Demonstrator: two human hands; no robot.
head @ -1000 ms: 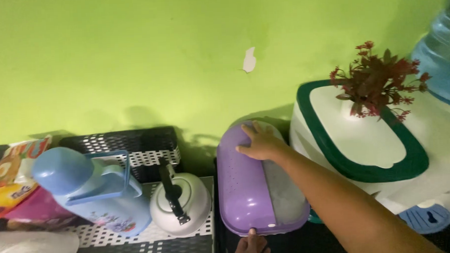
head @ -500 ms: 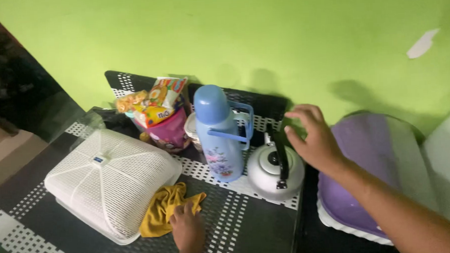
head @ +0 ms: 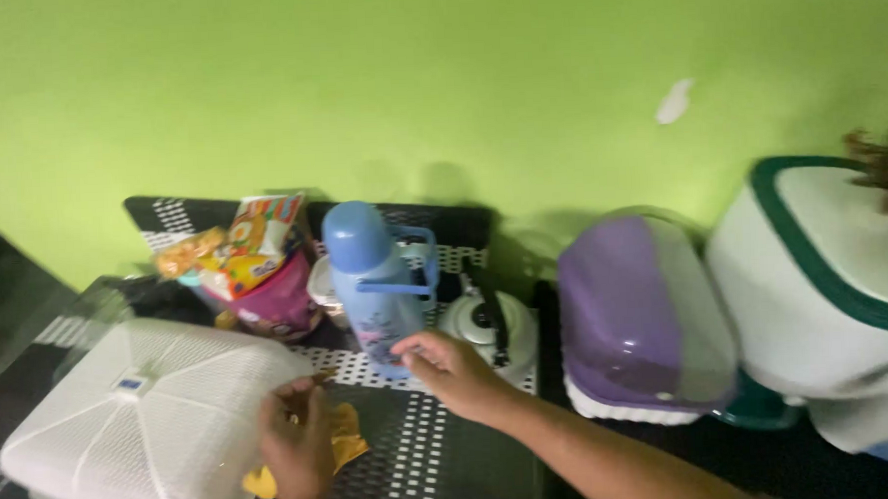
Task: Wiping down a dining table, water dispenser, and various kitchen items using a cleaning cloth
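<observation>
My left hand (head: 296, 449) is pressed down on a yellow cloth (head: 347, 442) and grips it, right at the edge of a white mesh food cover (head: 145, 417). Above the patterned black-and-white table (head: 441, 456), my right hand (head: 450, 372) hovers with loosely curled fingers and holds nothing. It is just in front of a light blue thermos flask (head: 366, 282) and a white kettle with a black handle (head: 491, 325). The picture is blurred by motion.
A purple container with a clear domed lid (head: 638, 312) sits right of the kettle. Beyond it stands a white box with a green-rimmed top (head: 828, 266). Snack packets (head: 242, 242) lie in a pink tub (head: 281, 302) by the green wall.
My right hand left the purple container, passed over the kettle and came down in front of the thermos. My left hand moved from the purple container's front edge onto the yellow cloth. The view swung left, then partly back.
</observation>
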